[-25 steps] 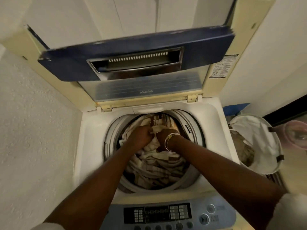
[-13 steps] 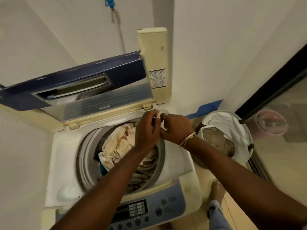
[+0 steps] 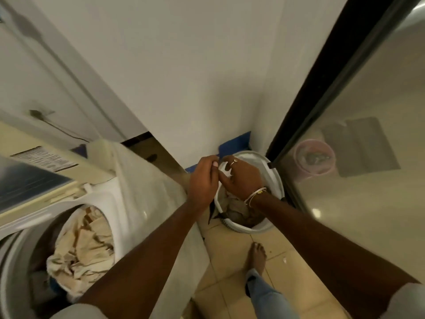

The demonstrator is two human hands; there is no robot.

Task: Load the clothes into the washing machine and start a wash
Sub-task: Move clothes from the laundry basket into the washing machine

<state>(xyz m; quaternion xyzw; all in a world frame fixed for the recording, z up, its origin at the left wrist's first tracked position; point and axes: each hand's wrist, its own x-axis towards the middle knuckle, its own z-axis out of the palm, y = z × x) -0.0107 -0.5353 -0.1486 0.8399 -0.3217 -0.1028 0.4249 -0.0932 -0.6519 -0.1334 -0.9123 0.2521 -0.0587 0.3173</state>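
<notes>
Both hands meet above the laundry basket (image 3: pixel 274 178), left hand (image 3: pixel 202 183) touching right hand (image 3: pixel 246 180). Fingers on both are curled narrow; can't tell if they pinch anything. Beige clothes (image 3: pixel 85 249) sit in the drum of the washing machine (image 3: pixel 128 203) left of the basket, lid (image 3: pixel 34 176) up. More clothes (image 3: pixel 236 210) lie inside the basket. Bare foot (image 3: pixel 256 256) on the floor tiles just in front of the basket.

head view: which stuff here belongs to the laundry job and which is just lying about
Job: washer, drum clothes, hamper, hamper clothes.
Lying about: pink tub, blue tape.
</notes>
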